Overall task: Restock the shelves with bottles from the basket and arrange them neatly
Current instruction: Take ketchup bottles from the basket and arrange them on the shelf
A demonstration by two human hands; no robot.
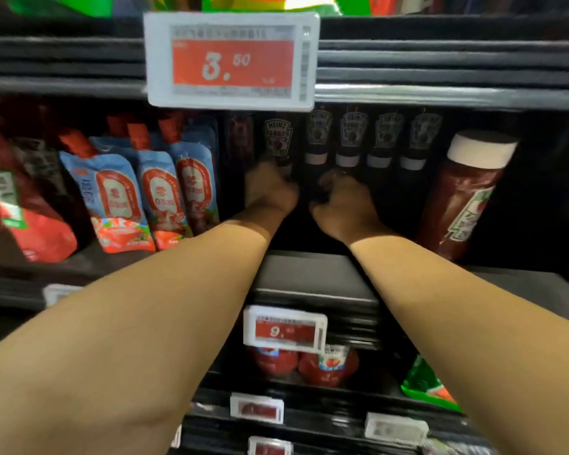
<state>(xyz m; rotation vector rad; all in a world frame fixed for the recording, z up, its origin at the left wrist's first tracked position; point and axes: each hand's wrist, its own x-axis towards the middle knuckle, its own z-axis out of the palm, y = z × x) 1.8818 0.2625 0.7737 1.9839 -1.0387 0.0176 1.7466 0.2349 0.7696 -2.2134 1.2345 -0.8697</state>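
Two hands, my left (pixel 270 188) and right (pixel 340 200), curl round dark bottles (pixel 278 139) deep on the shelf (pixel 312 274), stiff, probably slick, best gripped low near the caps, with pouches (pixel 112 195) left, a big jar (pixel 467 192) right and the price tag (pixel 232 60) overhead crowding me.

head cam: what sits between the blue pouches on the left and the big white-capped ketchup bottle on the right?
Head view: a row of dark upside-down Heinz squeeze bottles, white caps down. The left hand and right hand are among them.
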